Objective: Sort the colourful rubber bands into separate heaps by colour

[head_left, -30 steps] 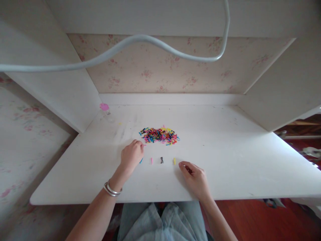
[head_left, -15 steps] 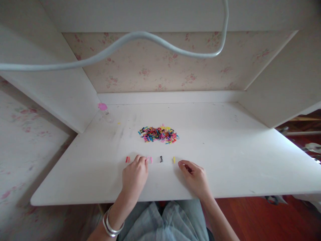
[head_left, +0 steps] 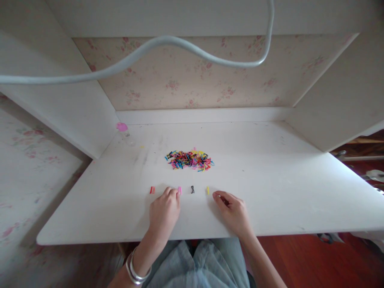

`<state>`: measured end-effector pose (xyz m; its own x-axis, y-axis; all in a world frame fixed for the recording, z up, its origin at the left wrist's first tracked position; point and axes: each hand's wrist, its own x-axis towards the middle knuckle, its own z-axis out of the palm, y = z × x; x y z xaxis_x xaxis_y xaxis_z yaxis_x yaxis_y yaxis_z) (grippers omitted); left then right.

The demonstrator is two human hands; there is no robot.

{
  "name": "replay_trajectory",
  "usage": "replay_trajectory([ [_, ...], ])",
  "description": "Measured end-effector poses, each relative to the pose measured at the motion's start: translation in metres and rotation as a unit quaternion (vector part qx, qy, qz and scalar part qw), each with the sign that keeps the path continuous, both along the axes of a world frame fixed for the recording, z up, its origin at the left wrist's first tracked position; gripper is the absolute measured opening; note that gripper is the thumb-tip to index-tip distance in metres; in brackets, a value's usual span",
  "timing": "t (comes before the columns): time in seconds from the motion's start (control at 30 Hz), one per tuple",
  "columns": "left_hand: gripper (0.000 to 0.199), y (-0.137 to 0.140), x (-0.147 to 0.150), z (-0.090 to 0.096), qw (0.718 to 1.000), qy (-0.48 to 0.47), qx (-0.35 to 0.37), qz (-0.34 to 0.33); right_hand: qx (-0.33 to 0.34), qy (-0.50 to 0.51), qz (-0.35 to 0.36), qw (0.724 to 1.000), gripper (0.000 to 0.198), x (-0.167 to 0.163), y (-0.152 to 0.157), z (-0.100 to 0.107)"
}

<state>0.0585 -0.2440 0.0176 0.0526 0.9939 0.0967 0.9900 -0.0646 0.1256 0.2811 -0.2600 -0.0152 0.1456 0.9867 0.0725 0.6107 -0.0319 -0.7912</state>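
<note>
Small rubber bands lie in a row on the white desk. My left hand [head_left: 165, 206] is closed, its thumb and fingertips pinched at a pink rubber band [head_left: 179, 191] on the desktop. To its left are the red rubber bands [head_left: 152, 190], lying side by side. A black rubber band [head_left: 192, 189] and a yellow rubber band [head_left: 208, 190] lie between my hands. My right hand [head_left: 232, 210] rests on the desk just right of the yellow band, fingers curled and tips together; whatever is inside them is hidden. Beyond the row is a mixed heap of colourful rubber bands [head_left: 189, 159].
A clear container with a pink lid [head_left: 122, 127] stands at the desk's back left corner. White panels [head_left: 336, 92] enclose the white desk [head_left: 279, 180] on both sides. A thick white cable [head_left: 168, 41] hangs across the upper view.
My left hand has shifted slightly right, bringing its pinched fingertips and a light pink band up against the other pink band. My right hand stays in place.
</note>
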Motion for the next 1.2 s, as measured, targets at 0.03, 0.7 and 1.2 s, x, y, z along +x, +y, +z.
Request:
replay_trajectory([
  [0.03, 0.034, 0.000, 0.000, 0.000, 1.000, -0.002, -0.001, 0.001, 0.000, 0.000, 0.000, 1.000, 0.032, 0.000, 0.000, 0.000],
  [0.7, 0.033, -0.010, -0.104, -0.017, 0.984, -0.132, 0.060, 0.106, 0.008, -0.014, 0.009, 1.000, 0.033, -0.003, -0.002, 0.001],
  [1.2, 0.036, -0.017, -0.114, -0.031, 0.966, -0.227, 0.067, 0.103, 0.008, -0.194, 0.013, 0.981, 0.027, -0.017, 0.064, 0.018],
])
